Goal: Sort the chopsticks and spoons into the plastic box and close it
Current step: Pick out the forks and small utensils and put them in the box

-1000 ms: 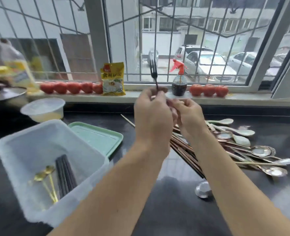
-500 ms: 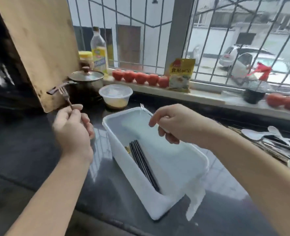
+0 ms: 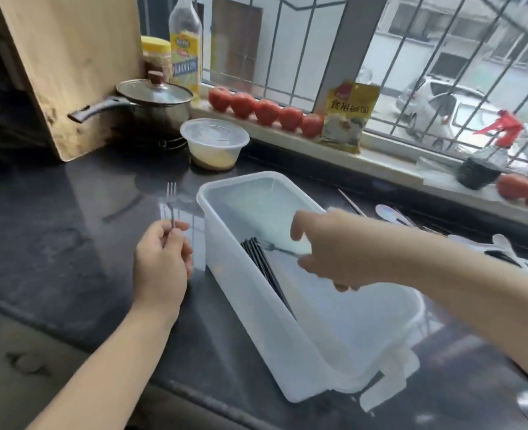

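Observation:
A translucent white plastic box (image 3: 225, 274) stands open on the dark counter, with dark chopsticks (image 3: 264, 265) lying along its bottom. My right hand (image 3: 334, 246) reaches over the box and pinches a small metal fork (image 3: 275, 248) whose tines point left above the chopsticks. My left hand (image 3: 163, 262) is left of the box and grips a second small fork (image 3: 171, 200), tines pointing up and away. White spoons (image 3: 387, 212) and more cutlery lie on the counter at the right, partly behind my right arm.
A lidded pot (image 3: 154, 103) and a plastic bowl (image 3: 214, 142) stand behind the box. A wooden board (image 3: 67, 63) leans at the back left. Tomatoes (image 3: 266, 111), a yellow packet (image 3: 348, 116), an oil bottle (image 3: 185, 45) and a spray bottle (image 3: 486, 162) line the windowsill.
My right hand has lowered into the box with its fork. My left hand has moved down and right, closer to the box, still holding its fork. The view has shifted slightly.

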The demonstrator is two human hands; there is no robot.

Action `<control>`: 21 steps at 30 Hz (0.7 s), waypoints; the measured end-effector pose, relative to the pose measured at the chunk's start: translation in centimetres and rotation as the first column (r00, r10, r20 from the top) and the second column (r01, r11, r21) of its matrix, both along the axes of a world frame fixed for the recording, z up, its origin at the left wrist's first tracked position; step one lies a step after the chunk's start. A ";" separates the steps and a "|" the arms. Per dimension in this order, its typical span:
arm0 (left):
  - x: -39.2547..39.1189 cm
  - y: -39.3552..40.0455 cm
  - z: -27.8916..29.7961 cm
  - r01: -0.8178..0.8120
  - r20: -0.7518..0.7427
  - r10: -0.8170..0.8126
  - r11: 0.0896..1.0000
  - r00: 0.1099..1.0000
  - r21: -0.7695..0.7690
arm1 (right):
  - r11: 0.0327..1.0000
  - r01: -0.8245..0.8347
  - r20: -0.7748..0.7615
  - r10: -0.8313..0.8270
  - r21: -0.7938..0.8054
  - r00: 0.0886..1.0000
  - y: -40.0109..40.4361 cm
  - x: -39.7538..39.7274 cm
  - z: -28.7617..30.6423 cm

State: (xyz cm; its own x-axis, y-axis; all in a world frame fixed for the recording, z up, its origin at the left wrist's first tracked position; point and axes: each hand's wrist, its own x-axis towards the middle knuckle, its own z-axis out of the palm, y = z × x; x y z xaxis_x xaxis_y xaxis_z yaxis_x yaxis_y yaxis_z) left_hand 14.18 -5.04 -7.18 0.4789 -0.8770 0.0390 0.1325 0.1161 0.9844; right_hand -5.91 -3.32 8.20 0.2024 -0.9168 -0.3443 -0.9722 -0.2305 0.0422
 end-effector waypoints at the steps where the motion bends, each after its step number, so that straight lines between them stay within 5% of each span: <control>1: 0.1 0.0 0.0 -0.007 -0.009 0.007 1.000 1.000 -0.001 | 0.992 -0.025 -0.008 0.025 -0.127 1.000 -0.5 0.0 0.5; 3: 0.2 0.0 -0.1 -0.019 -0.020 0.019 1.000 1.000 -0.007 | 0.952 -0.057 0.072 0.083 -0.300 0.994 -1.7 -0.2 1.8; 5: 0.1 0.0 -0.1 -0.020 -0.012 0.020 1.000 1.000 -0.006 | 0.948 -0.101 0.121 0.143 -0.302 0.982 -2.3 -0.2 3.2; 9: 0.1 -0.1 -0.3 -0.019 -0.009 0.019 1.000 1.000 -0.007 | 0.959 -0.246 -0.127 0.264 0.140 0.956 -3.1 1.3 2.5; 12: 0.0 0.0 -0.3 -0.021 0.004 0.021 1.000 1.000 -0.006 | 0.922 -0.199 -0.145 0.259 0.333 0.955 -3.4 2.8 -1.0; 17: 0.0 0.2 -0.3 -0.026 0.019 0.027 1.000 0.999 -0.013 | 0.909 -0.231 -0.333 0.350 0.348 0.876 -3.6 3.9 -4.1; 21: -0.2 0.7 0.1 -0.098 -0.003 0.098 0.994 0.995 -0.037 | 0.937 -0.331 -0.352 0.348 0.108 0.869 -2.7 3.5 -3.6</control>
State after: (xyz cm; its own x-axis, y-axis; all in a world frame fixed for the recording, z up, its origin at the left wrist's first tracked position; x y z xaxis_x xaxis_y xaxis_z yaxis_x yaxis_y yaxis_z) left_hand 14.02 -4.30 -7.03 0.5628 -0.8235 0.0706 0.1193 0.1654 0.9790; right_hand -2.38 -6.05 4.57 0.3531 -0.7967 -0.4905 -0.7530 -0.5532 0.3565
